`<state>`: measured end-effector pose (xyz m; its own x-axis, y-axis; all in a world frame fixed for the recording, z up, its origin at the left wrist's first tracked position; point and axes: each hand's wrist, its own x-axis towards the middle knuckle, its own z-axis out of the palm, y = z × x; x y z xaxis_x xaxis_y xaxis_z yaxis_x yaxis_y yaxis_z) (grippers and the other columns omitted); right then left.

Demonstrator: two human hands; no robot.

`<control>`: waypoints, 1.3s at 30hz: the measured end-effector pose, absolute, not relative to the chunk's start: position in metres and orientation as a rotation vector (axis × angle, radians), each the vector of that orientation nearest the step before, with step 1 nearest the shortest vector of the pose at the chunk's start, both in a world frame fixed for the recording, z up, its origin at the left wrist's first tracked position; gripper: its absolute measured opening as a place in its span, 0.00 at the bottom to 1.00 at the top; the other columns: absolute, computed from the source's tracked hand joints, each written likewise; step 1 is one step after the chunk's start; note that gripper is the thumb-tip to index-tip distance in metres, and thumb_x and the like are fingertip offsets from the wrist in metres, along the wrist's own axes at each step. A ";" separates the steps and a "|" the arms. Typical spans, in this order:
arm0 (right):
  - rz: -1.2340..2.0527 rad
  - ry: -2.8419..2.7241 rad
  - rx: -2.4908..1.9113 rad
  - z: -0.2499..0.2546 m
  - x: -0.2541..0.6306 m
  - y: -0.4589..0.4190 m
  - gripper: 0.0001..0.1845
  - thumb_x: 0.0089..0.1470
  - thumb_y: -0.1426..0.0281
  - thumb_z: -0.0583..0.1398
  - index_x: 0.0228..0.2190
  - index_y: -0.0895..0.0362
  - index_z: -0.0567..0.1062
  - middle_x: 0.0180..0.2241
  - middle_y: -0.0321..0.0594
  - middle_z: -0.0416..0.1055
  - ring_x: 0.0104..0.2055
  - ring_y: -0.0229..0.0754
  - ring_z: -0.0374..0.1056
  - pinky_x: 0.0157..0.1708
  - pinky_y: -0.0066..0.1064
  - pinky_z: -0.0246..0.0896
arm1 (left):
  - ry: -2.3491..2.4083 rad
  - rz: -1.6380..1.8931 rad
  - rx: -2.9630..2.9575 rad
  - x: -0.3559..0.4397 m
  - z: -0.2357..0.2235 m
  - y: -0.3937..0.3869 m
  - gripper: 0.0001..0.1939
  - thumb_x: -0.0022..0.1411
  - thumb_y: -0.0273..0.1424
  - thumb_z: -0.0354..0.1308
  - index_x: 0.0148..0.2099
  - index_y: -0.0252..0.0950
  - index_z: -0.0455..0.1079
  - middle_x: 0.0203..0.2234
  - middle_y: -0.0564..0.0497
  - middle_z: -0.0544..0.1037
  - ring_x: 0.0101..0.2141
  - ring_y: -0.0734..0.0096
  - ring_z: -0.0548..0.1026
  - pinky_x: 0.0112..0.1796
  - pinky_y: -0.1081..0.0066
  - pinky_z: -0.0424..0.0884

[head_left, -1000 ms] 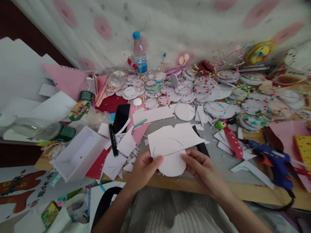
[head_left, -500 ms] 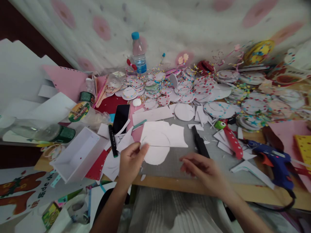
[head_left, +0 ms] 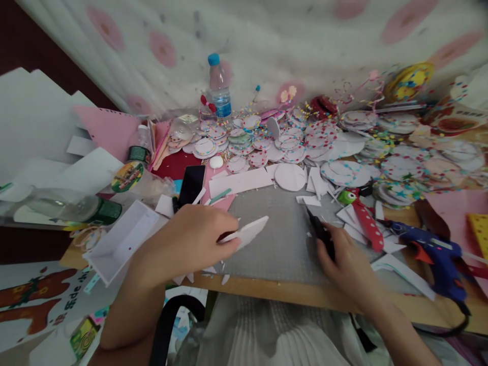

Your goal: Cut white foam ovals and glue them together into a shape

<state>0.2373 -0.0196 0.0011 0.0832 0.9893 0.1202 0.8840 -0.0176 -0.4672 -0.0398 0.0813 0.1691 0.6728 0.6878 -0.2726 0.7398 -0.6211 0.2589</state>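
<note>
My left hand (head_left: 190, 234) pinches a piece of white foam board (head_left: 252, 231) between thumb and fingers. The board is tilted nearly edge-on above the grey cutting mat (head_left: 278, 256). Closed round a black craft knife (head_left: 319, 230), my right hand (head_left: 343, 262) is at the right side of the mat, the knife's thin tip pointing away from me. White offcuts (head_left: 308, 200) lie beyond the tip. The left palm is hidden from view.
To the right lie a red dotted tool (head_left: 366, 221) and a blue glue gun (head_left: 430, 249). Decorated white discs (head_left: 290, 142) are piled along the back, with a water bottle (head_left: 220, 91) behind. At left are a white box (head_left: 122, 241) and a phone (head_left: 191, 183).
My left hand has lifted the white board off the mat and turned it edge-on, moving left. My right hand, empty before, has moved right and taken hold of the craft knife.
</note>
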 end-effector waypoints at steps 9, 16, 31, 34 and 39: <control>0.719 -1.391 -1.813 0.018 0.230 -0.031 0.19 0.61 0.60 0.51 0.50 0.54 0.67 0.46 0.48 0.73 0.47 0.52 0.69 0.45 0.41 0.63 | 1.131 -0.155 2.543 0.036 0.142 0.116 0.12 0.62 0.37 0.54 0.31 0.36 0.73 0.28 0.50 0.78 0.33 0.64 0.75 0.29 0.71 0.59; 0.910 -1.229 -1.709 0.029 0.221 -0.037 0.14 0.61 0.60 0.52 0.46 0.54 0.66 0.36 0.41 0.72 0.37 0.45 0.68 0.34 0.32 0.63 | 1.071 -0.072 2.452 0.058 0.113 0.127 0.12 0.63 0.33 0.52 0.43 0.37 0.74 0.38 0.47 0.80 0.41 0.60 0.77 0.39 0.69 0.66; 1.176 -1.249 -1.549 0.027 0.210 -0.042 0.16 0.61 0.64 0.53 0.50 0.54 0.65 0.27 0.38 0.69 0.34 0.48 0.69 0.32 0.32 0.61 | 1.082 -0.474 2.719 0.062 0.121 0.097 0.10 0.62 0.27 0.48 0.33 0.35 0.71 0.29 0.45 0.80 0.32 0.56 0.78 0.28 0.67 0.63; 1.218 -1.269 -1.524 0.031 0.206 -0.044 0.16 0.62 0.65 0.52 0.50 0.54 0.64 0.32 0.41 0.73 0.35 0.48 0.72 0.33 0.32 0.63 | 1.148 -0.486 2.667 0.061 0.119 0.090 0.12 0.64 0.28 0.47 0.34 0.35 0.71 0.30 0.45 0.80 0.33 0.54 0.79 0.28 0.66 0.65; 1.300 -1.292 -1.588 0.033 0.199 -0.048 0.20 0.63 0.63 0.50 0.54 0.55 0.60 0.37 0.46 0.77 0.38 0.52 0.75 0.37 0.37 0.65 | 1.301 -0.499 2.520 0.054 0.121 0.084 0.12 0.66 0.35 0.50 0.36 0.37 0.72 0.31 0.46 0.80 0.35 0.56 0.79 0.30 0.67 0.65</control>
<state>0.1988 -0.0479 0.0331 -0.0020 0.9640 -0.2659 0.2598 -0.2562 -0.9310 0.0538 0.0844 0.1210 0.5398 0.7323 -0.4150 0.8220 -0.5649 0.0725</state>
